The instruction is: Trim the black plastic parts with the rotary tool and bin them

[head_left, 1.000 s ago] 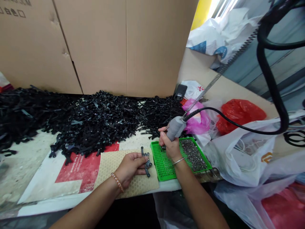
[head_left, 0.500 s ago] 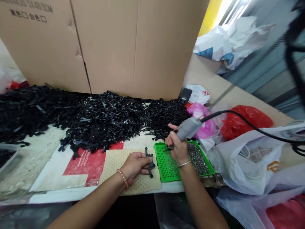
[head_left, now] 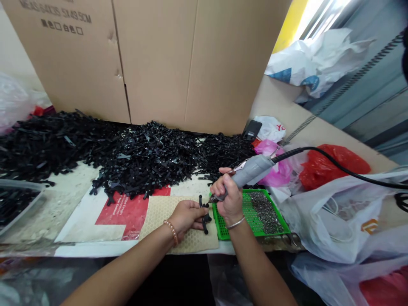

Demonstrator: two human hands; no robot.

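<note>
My left hand (head_left: 188, 216) pinches small black plastic parts (head_left: 205, 219) over a tan honeycomb-patterned mat (head_left: 156, 212). Wrapped round a grey corded electric screwdriver (head_left: 255, 170), my right hand (head_left: 228, 193) holds it tilted, its tip down and to the left. That tip is at the upper end of the black parts; whether it touches them I cannot make out. Beneath my right hand lies a green perforated tray (head_left: 251, 212), with many small metal screws (head_left: 267, 212) heaped on its right side.
Large heaps of black plastic pieces (head_left: 153, 157) stretch along the back, against a tall cardboard box (head_left: 159, 63). A clear bin (head_left: 19, 204) stands at the left. Plastic bags (head_left: 338, 216) crowd the right, and the screwdriver's black cord (head_left: 334, 163) runs across above them.
My right hand has brought the screwdriver left, from over the green tray to the black parts. My left hand still holds the parts. The whole view has shifted slightly.
</note>
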